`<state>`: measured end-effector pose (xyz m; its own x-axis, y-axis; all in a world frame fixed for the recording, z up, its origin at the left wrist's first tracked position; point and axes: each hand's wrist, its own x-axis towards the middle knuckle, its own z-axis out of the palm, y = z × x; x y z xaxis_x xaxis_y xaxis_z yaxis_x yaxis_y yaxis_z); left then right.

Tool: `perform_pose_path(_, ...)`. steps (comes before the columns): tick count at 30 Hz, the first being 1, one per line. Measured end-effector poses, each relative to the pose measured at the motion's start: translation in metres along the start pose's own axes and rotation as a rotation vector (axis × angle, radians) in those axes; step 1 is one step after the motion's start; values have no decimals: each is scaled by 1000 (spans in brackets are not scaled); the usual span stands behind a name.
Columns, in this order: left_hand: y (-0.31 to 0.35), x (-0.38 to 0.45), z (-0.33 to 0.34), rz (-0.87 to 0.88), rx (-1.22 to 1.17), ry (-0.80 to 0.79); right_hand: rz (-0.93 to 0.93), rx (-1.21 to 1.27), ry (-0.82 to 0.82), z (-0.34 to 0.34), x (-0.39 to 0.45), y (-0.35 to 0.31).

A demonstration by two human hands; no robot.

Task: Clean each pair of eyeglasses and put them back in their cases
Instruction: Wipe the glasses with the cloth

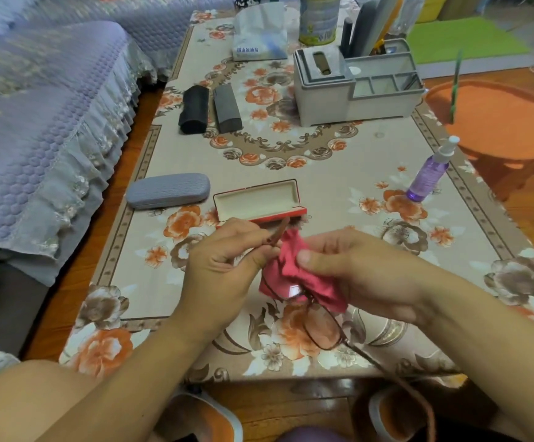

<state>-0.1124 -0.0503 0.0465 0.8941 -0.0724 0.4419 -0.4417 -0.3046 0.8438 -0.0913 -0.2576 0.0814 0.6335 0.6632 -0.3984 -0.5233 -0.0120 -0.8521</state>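
Thin brown-framed eyeglasses (pixel 323 327) hang above the near part of the table. My left hand (pixel 227 260) pinches one end of the frame by its folded temple. My right hand (pixel 351 266) pinches a red cloth (pixel 291 275) around the upper lens; the lower lens shows below the cloth. Just beyond my hands a red case (pixel 259 199) lies open, its cream lining empty. A grey case (pixel 168 190) lies shut to its left. Two dark cases (pixel 194 109) (pixel 227 108) lie shut side by side farther back.
A purple spray bottle (pixel 428 173) stands near the table's right edge. A grey desk organiser (pixel 355 87), a tin (pixel 318 19) and a tissue pack (pixel 259 33) sit at the far end. A sofa with a purple cover (pixel 36 122) runs along the left. An orange stool (pixel 498 122) stands right.
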Motion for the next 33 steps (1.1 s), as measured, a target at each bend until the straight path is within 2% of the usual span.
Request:
perform_pose_path(4,-1,-2,4,20,25,-51,78,-88,-116,2,5,11)
perform_pose_path(7,-4,-5,9,1,16,-93,80,-143,-36,6,8,18)
perform_pose_path(10,-2,-6,14,-8,66,-98,34,-15,15,14,8,22)
perform_pose_path(14,1,-4,11,12,84,-85,-35,1,68,13,13,24)
perform_pose_path(17,-4,-4,4,-20,39,-69,11,-28,17,4,12,17)
perform_pose_path(19,-5,-6,2,-52,-19,-51,39,-137,79,-9,11,10)
perform_pose_path(21,-3,-8,2,-74,-63,-36,2,-214,218,-21,12,5)
perform_pose_path(23,-1,-8,4,-79,-85,-30,-55,-98,283,-27,12,2)
perform_pose_path(26,-2,-6,8,-85,-106,-33,-98,41,230,-25,12,4)
perform_pose_path(30,-4,-5,8,-80,-65,-9,-10,122,28,-14,9,14)
perform_pose_path(33,-5,-6,6,-29,-1,-2,30,201,-55,-9,4,14)
